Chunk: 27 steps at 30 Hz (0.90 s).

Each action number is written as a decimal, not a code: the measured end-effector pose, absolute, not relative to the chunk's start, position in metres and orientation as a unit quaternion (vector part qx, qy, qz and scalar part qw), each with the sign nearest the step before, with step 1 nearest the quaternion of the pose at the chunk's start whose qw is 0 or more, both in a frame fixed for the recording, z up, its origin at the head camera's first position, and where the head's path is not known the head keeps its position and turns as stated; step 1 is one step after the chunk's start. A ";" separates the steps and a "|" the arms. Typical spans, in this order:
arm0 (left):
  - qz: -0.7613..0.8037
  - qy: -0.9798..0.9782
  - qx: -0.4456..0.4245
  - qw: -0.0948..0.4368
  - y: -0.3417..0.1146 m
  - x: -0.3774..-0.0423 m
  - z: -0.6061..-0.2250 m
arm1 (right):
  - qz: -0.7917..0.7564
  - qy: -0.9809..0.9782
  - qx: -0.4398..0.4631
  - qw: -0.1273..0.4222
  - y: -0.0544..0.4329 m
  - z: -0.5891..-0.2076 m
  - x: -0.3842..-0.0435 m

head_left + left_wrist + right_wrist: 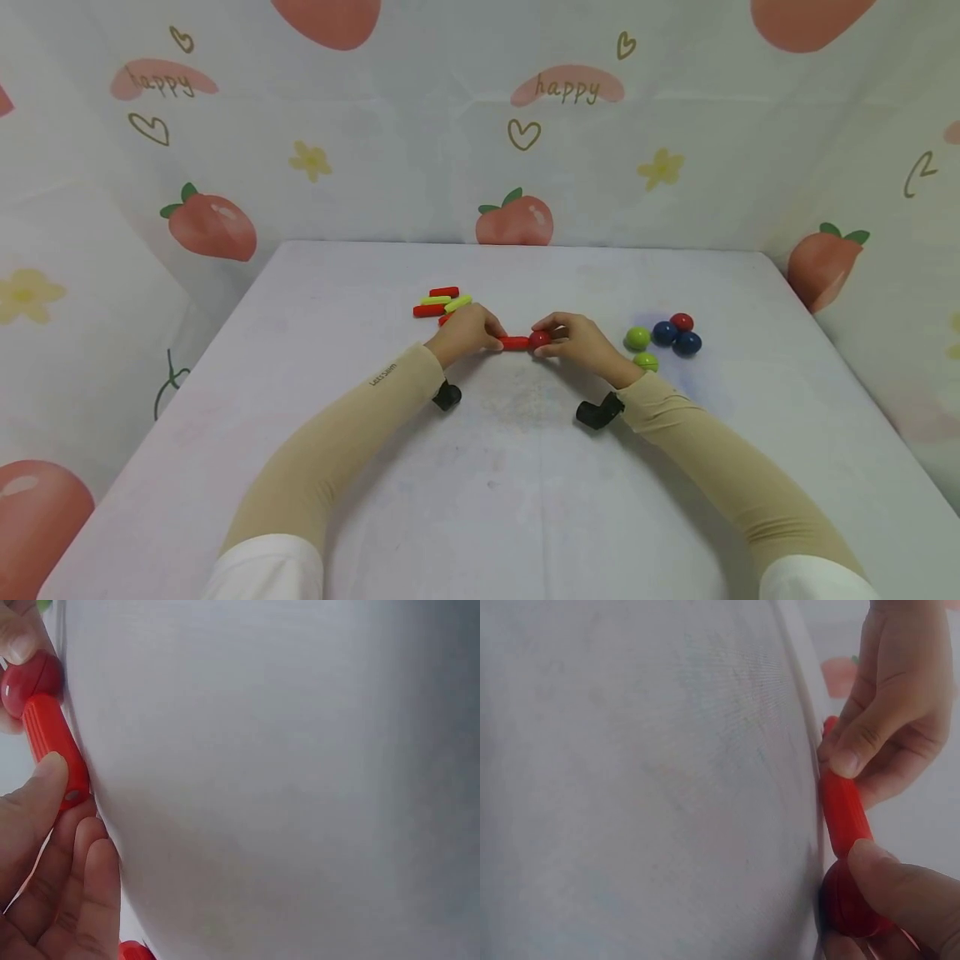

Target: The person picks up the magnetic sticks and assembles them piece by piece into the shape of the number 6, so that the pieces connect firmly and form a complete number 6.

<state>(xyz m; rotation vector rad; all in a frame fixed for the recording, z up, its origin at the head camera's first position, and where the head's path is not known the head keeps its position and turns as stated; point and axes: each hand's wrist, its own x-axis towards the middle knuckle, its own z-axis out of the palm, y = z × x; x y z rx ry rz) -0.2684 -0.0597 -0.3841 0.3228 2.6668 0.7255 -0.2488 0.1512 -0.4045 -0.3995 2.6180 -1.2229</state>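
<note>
My left hand (467,333) pinches the outer end of a red ridged rod (514,342) between thumb and fingers. At the rod's other end, a dark red ball (538,339) is held by my right hand (583,342). Rod and ball meet end to end, in line, low over the table. In the left wrist view the rod (54,742) shows a small hole in its near end, and the ball (34,682) has a seam line. From the right wrist, my thumb lies over the ball (847,904), partly covering it.
Several red and yellow-green rods (430,311) lie just beyond my left hand. Right of my right hand sit two green balls (637,337), two dark blue balls (687,343) and a red ball (682,322). A white cloth covers the table (480,500); a printed curtain (420,150) stands behind it.
</note>
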 end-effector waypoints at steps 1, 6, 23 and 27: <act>0.258 0.943 0.112 0.179 -0.060 -0.268 -0.384 | -0.416 0.892 -0.137 0.111 0.151 -0.405 -0.249; 0.257 0.943 0.108 0.182 -0.059 -0.268 -0.382 | -0.414 0.893 -0.139 0.112 0.151 -0.405 -0.249; 0.248 0.946 0.105 0.181 -0.058 -0.267 -0.381 | -0.413 0.892 -0.136 0.125 0.151 -0.405 -0.250; 0.247 0.946 0.103 0.181 -0.057 -0.267 -0.382 | -0.411 0.892 -0.137 0.127 0.152 -0.405 -0.250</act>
